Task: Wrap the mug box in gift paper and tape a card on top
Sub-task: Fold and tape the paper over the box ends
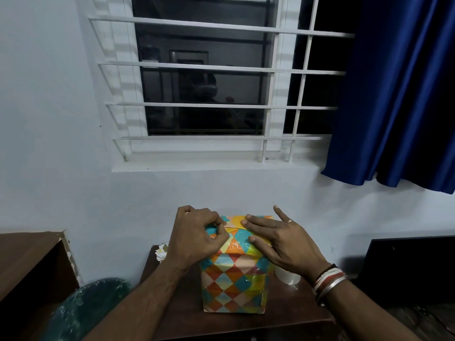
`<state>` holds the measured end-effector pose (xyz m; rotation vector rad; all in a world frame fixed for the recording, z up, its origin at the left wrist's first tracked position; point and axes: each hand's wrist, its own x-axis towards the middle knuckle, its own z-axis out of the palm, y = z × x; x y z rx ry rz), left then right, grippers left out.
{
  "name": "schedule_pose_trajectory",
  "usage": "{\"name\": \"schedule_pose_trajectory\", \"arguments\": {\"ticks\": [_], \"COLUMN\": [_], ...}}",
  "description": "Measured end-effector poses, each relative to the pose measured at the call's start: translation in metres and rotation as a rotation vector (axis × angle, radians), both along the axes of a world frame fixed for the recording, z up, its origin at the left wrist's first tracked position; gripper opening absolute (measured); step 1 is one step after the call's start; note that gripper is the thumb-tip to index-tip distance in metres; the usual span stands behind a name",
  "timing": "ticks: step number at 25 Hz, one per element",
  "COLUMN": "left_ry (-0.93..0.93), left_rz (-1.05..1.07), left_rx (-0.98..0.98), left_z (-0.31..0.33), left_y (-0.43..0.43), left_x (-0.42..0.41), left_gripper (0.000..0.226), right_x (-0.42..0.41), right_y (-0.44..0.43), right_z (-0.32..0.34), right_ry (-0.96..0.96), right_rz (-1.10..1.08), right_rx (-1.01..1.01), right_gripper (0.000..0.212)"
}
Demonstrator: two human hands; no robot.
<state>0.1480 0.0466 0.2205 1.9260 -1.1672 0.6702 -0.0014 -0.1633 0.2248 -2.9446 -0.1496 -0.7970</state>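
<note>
The mug box stands upright on a small dark wooden table, fully covered in diamond-patterned gift paper of orange, teal, yellow and white. A yellow-orange card lies on its top. My left hand has its fingers curled and pinches something small at the card's left edge on the box top; what it pinches is too small to tell. My right hand lies flat with straight fingers pressing on the card and the right side of the box top.
A roll of clear tape sits on the table right of the box, partly behind my right wrist. Crumpled paper scraps lie at the table's back left. A brown cabinet stands left, a green plastic-wrapped object below it, a dark item right.
</note>
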Motion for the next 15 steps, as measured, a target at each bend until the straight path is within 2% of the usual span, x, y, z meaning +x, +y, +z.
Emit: {"name": "schedule_pose_trajectory", "arguments": {"ticks": [3, 7, 10, 13, 15], "left_ry": [-0.023, -0.07, -0.014, 0.094, 0.102], "left_rz": [-0.033, -0.055, -0.034, -0.017, -0.008], "left_rx": [0.011, 0.062, 0.005, -0.044, 0.002], "left_z": [-0.011, -0.017, -0.014, -0.013, -0.009], "left_y": [0.012, 0.023, 0.019, 0.02, 0.021], "left_x": [-0.003, -0.006, -0.012, -0.013, -0.013], "left_gripper": [0.028, 0.033, 0.03, 0.03, 0.035], "right_x": [-0.005, 0.004, 0.008, 0.005, 0.007], "right_y": [0.003, 0.013, 0.019, 0.02, 0.017], "right_z": [-0.009, -0.005, -0.004, 0.014, 0.036], "right_ry": [-0.063, -0.104, -0.149, -0.128, 0.011], "right_rz": [-0.035, -0.106, -0.176, -0.198, -0.188], "right_rx": [0.051, 0.333, 0.467, 0.414, 0.25], "right_gripper": [0.047, 0.048, 0.037, 0.035, 0.039]}}
